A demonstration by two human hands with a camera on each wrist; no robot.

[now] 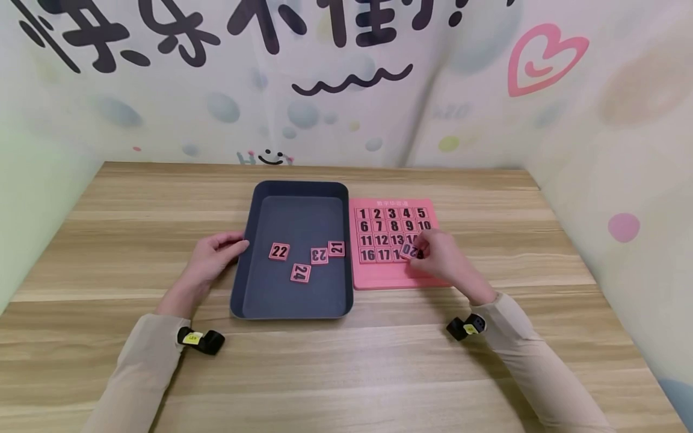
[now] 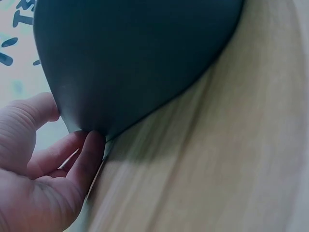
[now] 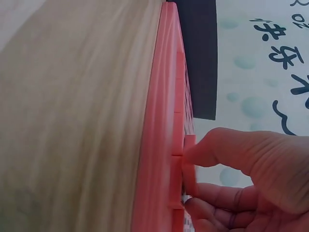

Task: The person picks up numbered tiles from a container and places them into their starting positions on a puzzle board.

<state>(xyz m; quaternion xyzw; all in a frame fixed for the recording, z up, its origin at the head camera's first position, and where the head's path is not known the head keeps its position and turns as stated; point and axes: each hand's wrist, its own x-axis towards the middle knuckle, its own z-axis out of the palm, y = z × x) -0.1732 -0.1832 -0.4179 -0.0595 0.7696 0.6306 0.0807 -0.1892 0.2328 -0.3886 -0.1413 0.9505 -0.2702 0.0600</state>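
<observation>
My right hand (image 1: pixel 441 255) pinches a pink number tile marked 20 (image 1: pixel 409 250) between thumb and fingers. The tile is tilted over the lower rows of a pink number board (image 1: pixel 390 278), covering part of them. Rows of tiles from 1 upward sit in the board; my fingers hide some at the right. In the right wrist view, the held tile (image 3: pixel 190 166) appears edge-on against the seated tiles. My left hand (image 1: pixel 210 261) holds the left rim of a dark grey tray (image 1: pixel 249 288), thumb at the rim and fingers against the outer wall (image 2: pixel 130 63).
Inside the tray lie several loose tiles, among them 22 (image 1: pixel 279 251), 23 (image 1: pixel 319 256) and 24 (image 1: pixel 300 273), turned various ways. The tray stands directly left of the board on a wooden table (image 1: pixel 325 373). A printed backdrop (image 1: pixel 325 108) rises behind the table.
</observation>
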